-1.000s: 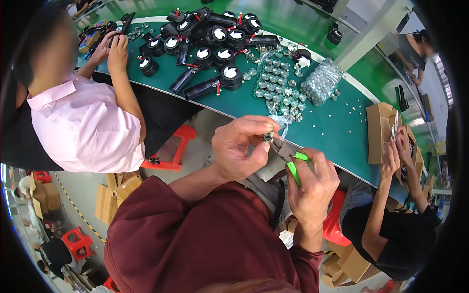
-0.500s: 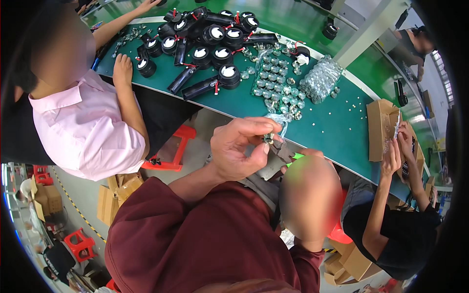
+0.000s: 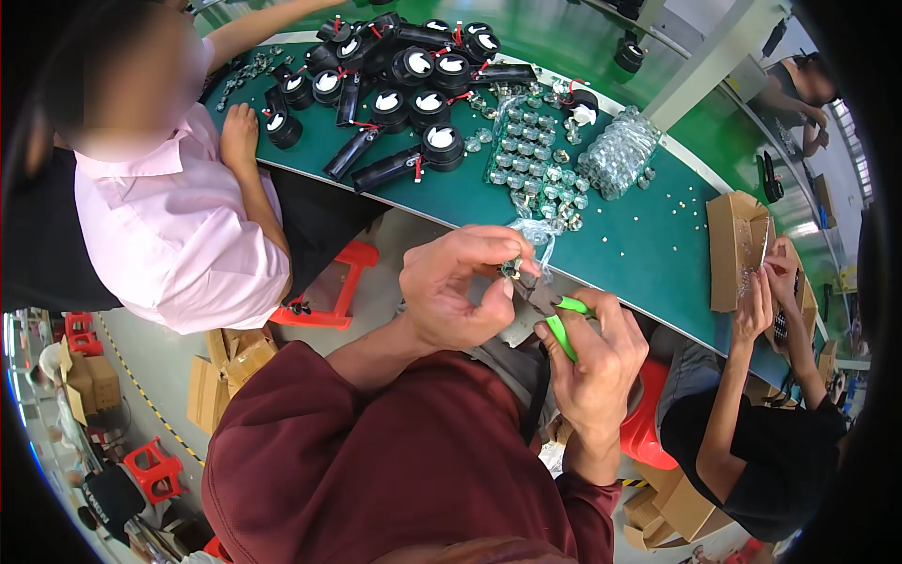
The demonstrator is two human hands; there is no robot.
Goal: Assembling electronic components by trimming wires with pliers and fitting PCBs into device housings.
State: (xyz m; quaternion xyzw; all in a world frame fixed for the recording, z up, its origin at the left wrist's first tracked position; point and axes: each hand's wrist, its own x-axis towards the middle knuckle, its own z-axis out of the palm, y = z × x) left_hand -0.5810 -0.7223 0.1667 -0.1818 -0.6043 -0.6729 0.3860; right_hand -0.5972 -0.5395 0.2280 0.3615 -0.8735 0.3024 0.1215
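Note:
My left hand [image 3: 460, 287] pinches a small electronic part [image 3: 510, 268] with green and metallic bits between thumb and fingertips, just beyond the table's near edge. In my right hand [image 3: 601, 367] is a pair of pliers [image 3: 556, 321] with bright green handles, which are spread apart. Their dark jaws point up and left, close to the small part; whether they touch it I cannot tell. Beyond my hands, many clear-capped small parts [image 3: 526, 150] lie in rows and loose on the green table [image 3: 423, 202], with a clear plastic bag [image 3: 537, 230] hanging at the edge.
Black round units with handles and red wires [image 3: 437, 146] are heaped at the back left. A wrapped bundle of clear parts [image 3: 617, 155] lies right of the rows. A co-worker in a pink shirt [image 3: 178, 235] sits left; another's hands [image 3: 761, 296] work by a cardboard box [image 3: 736, 249] on the right.
The pliers' green handles now show clearly, spread in my right hand, which was blurred before. My left hand has barely shifted. The co-worker in pink has leaned a little to the right.

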